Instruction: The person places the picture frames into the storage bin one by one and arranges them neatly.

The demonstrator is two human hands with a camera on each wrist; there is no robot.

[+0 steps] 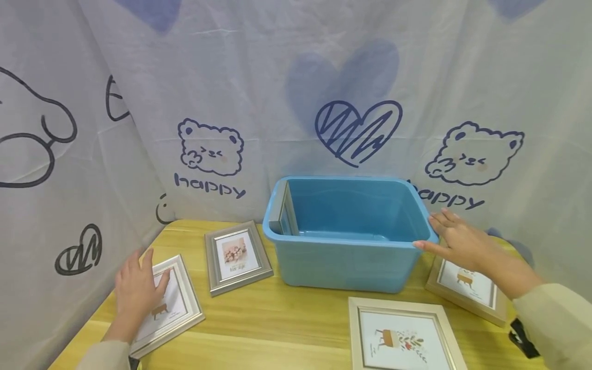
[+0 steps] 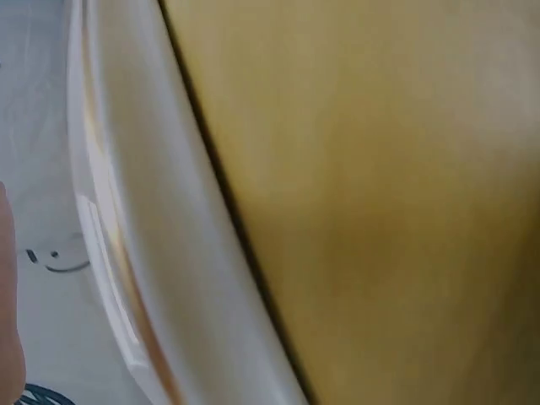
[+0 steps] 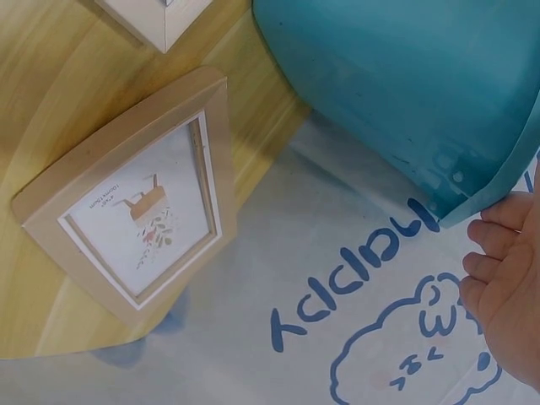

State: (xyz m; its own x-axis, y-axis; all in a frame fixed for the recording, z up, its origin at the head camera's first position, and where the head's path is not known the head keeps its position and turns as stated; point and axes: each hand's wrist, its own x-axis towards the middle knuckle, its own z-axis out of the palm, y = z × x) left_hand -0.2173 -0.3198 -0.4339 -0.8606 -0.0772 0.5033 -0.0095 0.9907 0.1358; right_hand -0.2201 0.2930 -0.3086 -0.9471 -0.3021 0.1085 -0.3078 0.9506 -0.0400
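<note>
In the head view, we find the left hand (image 1: 139, 288) covering part of a silver-white frame (image 1: 178, 300) and its print. The bottom edge crops the nearest frame (image 1: 407, 334), whose tiny caption we cannot read. The right forearm (image 1: 511, 272) hides part of the beige frame (image 1: 467, 288) below it. We cannot make out the picture in the frame inside (image 1: 284, 210) the blue tub (image 1: 342, 264). The left wrist view is blurred.

Soft light, uneven sharpness

Diffuse light fills the head view, where the white printed cloth curtain (image 1: 268, 92) looks greyish. The left wrist view is dimmer and blurred: the off-white rectangular picture frame (image 2: 186, 219) smears, and the yellow wood-grain tabletop (image 2: 354, 211) darkens toward lower right. The right wrist view is sharper.
</note>
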